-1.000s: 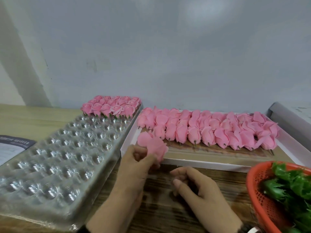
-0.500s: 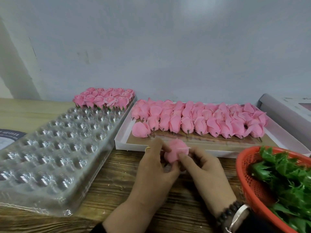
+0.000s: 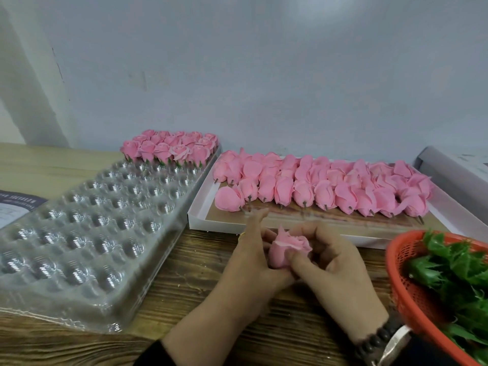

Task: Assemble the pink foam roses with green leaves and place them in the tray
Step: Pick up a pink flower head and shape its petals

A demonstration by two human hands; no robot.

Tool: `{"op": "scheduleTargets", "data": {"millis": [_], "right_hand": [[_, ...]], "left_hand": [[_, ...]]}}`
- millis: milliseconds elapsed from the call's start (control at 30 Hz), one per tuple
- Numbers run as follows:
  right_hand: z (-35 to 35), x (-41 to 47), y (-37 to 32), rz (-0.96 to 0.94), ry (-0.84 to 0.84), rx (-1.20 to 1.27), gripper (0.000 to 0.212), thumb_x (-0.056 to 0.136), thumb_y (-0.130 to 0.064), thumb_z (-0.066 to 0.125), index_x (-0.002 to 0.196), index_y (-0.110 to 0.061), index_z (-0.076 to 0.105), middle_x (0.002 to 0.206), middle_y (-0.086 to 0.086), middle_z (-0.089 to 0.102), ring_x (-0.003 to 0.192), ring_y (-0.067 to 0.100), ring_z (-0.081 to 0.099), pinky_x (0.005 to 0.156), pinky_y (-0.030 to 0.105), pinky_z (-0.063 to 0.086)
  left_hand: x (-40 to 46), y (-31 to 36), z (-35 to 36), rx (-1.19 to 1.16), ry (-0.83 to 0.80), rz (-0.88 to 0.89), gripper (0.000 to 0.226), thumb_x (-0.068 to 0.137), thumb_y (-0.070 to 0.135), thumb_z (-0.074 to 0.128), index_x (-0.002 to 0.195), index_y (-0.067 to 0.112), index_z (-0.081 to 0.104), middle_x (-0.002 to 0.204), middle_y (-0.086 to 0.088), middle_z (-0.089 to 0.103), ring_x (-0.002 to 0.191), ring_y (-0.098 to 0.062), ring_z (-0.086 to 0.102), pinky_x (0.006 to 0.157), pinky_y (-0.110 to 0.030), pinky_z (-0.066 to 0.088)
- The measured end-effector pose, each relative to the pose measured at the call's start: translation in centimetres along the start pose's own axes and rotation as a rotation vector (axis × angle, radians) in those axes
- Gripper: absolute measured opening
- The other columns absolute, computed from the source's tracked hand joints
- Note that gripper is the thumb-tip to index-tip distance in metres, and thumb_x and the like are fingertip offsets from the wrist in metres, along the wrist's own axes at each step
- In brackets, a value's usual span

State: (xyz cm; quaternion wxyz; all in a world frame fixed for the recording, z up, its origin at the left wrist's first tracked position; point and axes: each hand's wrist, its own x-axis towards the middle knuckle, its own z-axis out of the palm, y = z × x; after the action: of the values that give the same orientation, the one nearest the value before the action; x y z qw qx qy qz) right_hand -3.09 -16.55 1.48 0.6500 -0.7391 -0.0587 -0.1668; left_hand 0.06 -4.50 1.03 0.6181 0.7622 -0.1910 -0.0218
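Note:
A pink foam rose (image 3: 286,249) sits between both hands above the wooden table. My left hand (image 3: 248,262) grips it from the left and below; my right hand (image 3: 330,262) pinches its petals with thumb and fingers. The clear plastic tray (image 3: 87,233) lies to the left, with two rows of finished roses (image 3: 169,149) at its far end. A white box (image 3: 200,204) behind my hands holds several loose pink roses (image 3: 322,186) with short stems. Green leaves (image 3: 456,276) fill an orange basket (image 3: 406,289) at the right.
A grey wall stands close behind the table. At the far right lies a grey box lid (image 3: 449,175), and a printed sheet (image 3: 13,204) pokes out under the tray's left edge. Bare wood (image 3: 184,286) shows between tray and hands.
The rose came away from the white box toward me and now sits between both hands. My right hand, which was empty, now pinches its petals. The camera has tipped down slightly.

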Motion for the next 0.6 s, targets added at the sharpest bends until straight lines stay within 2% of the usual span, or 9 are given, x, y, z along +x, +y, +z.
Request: {"op": "scheduleTargets", "data": {"millis": [67,167,200,267,300,333,433,500,600], "right_hand": [[0.3,-0.3,-0.2,-0.062,-0.029,-0.076,0.025,0.071,0.004,0.067,0.079,-0.019,0.066,0.083,-0.002,0.07,0.077,0.006,0.063,0.068,0.013,0.045],[0.6,-0.7,-0.9,-0.169,-0.081,-0.221,0.021,0.066,-0.007,0.058,0.075,-0.025,0.065,0.082,-0.012,0.066,0.082,0.007,0.061,0.07,0.012,0.043],[0.7,-0.7,-1.1,-0.197,-0.085,-0.239,0.023,0.067,-0.009,0.057,0.078,-0.027,0.065,0.082,-0.012,0.065,0.083,0.008,0.061,0.071,0.013,0.044],[0.8,-0.9,-1.2,-0.239,-0.037,-0.201,0.022,0.074,-0.016,0.057,0.091,-0.028,0.064,0.083,-0.01,0.064,0.081,0.007,0.061,0.069,0.016,0.047],[0.9,-1.0,-1.1,-0.242,0.019,-0.145,0.025,0.077,-0.018,0.057,0.098,-0.029,0.061,0.085,-0.008,0.062,0.079,0.005,0.06,0.067,0.015,0.049],[1.0,-1.0,-1.0,-0.229,0.075,-0.08,0.029,0.078,-0.016,0.055,0.103,-0.03,0.058,0.086,-0.006,0.061,0.078,0.003,0.059,0.065,0.012,0.049],[1.3,-0.8,-0.2,-0.156,0.152,-0.081,0.038,0.068,-0.01,0.052,0.097,-0.035,0.052,0.089,-0.009,0.061,0.083,0.006,0.057,0.071,0.011,0.045],[1.6,-0.7,0.2,-0.112,0.101,-0.121,0.036,0.064,-0.011,0.056,0.091,-0.033,0.051,0.091,-0.013,0.061,0.082,0.005,0.058,0.077,0.014,0.044],[2.3,-0.8,0.4,-0.075,0.008,-0.095,0.037,0.067,-0.008,0.073,0.09,-0.026,0.051,0.086,-0.003,0.064,0.077,0.007,0.061,0.072,0.013,0.046]], "left_hand": [[-0.1,0.2,-0.1,-0.004,-0.037,-0.023,0.072,0.053,0.023,0.072,0.119,0.027,0.043,0.108,0.003,0.059,0.097,-0.009,0.06,0.085,-0.017,0.046],[0.0,0.4,-0.3,-0.109,-0.179,-0.008,0.031,0.068,0.004,0.073,0.096,0.012,0.062,0.084,-0.001,0.068,0.08,-0.009,0.062,0.074,-0.02,0.049],[-0.1,0.5,-0.3,-0.118,-0.218,0.005,0.019,0.075,0.001,0.069,0.093,0.007,0.065,0.081,-0.005,0.068,0.078,-0.011,0.061,0.073,-0.022,0.049],[-0.2,0.5,-0.3,-0.217,-0.179,-0.012,0.007,0.079,0.002,0.066,0.085,0.005,0.07,0.075,-0.006,0.067,0.072,-0.014,0.061,0.066,-0.021,0.049],[-0.2,0.5,-0.4,-0.283,-0.115,-0.042,0.004,0.078,0.006,0.069,0.079,0.003,0.069,0.071,-0.006,0.066,0.068,-0.015,0.06,0.062,-0.022,0.049],[-0.2,0.5,-0.4,-0.354,-0.046,-0.073,0.012,0.074,0.013,0.072,0.075,0.002,0.068,0.069,-0.008,0.064,0.065,-0.017,0.058,0.059,-0.025,0.049],[0.1,0.7,-0.4,-0.588,0.147,-0.132,0.012,0.065,0.013,0.077,0.066,0.012,0.065,0.066,-0.009,0.057,0.057,-0.012,0.058,0.049,-0.02,0.048],[0.4,1.0,-0.4,-0.761,0.229,-0.148,0.01,0.06,0.013,0.073,0.064,0.01,0.065,0.063,-0.007,0.06,0.056,-0.009,0.059,0.048,-0.016,0.047],[0.3,1.3,-0.3,-0.866,0.205,-0.224,0.02,0.054,0.021,0.073,0.068,0.008,0.068,0.066,-0.009,0.065,0.061,-0.016,0.063,0.057,-0.024,0.053]]}}
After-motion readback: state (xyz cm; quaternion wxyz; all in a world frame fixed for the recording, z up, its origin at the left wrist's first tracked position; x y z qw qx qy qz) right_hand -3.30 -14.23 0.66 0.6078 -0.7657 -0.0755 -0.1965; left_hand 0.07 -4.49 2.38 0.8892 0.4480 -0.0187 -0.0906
